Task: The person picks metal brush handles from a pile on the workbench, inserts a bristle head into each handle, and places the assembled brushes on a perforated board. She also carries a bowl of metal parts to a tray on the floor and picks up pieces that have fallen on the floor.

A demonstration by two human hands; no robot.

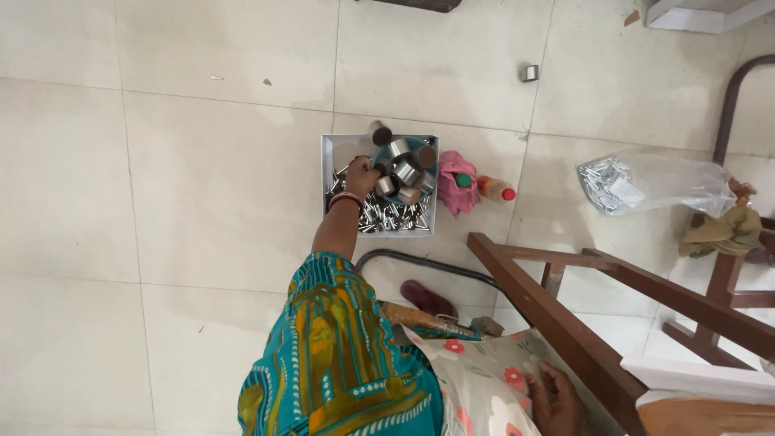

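1. The tiled floor [202, 202] carries everything here; it is pale cream with thin grout lines.
2. A dark wooden frame [581, 323] slants across the floor's lower right part, with a curved dark metal bar [731, 105] near the right edge.
3. A flowered cushion [476, 379] lies at the bottom edge, beside the frame.
4. A clear plastic bag [654, 184] of small metal parts lies near the right edge, with a crumpled olive cloth [722, 230] just beside it.
5. A white square box [339, 149] sits near the middle of the floor, holding a heap of small shiny metal pins [395, 218] and a blue bowl [430, 153].
6. In and around the bowl lie short metal cylinders [401, 149].
7. A pink cloth [456, 190] touches the box's right side, with a small orange bottle [494, 190] with a red cap just beside it.
8. The left hand [362, 176] reaches into the box, its fingers [373, 171] curled shut among the cylinders; whether they hold one I cannot tell.
9. The right hand [555, 400] rests on the cushion at the bottom edge, fingers spread flat and holding nothing.
10. One lone metal cylinder [529, 73] lies apart toward the floor's top edge.
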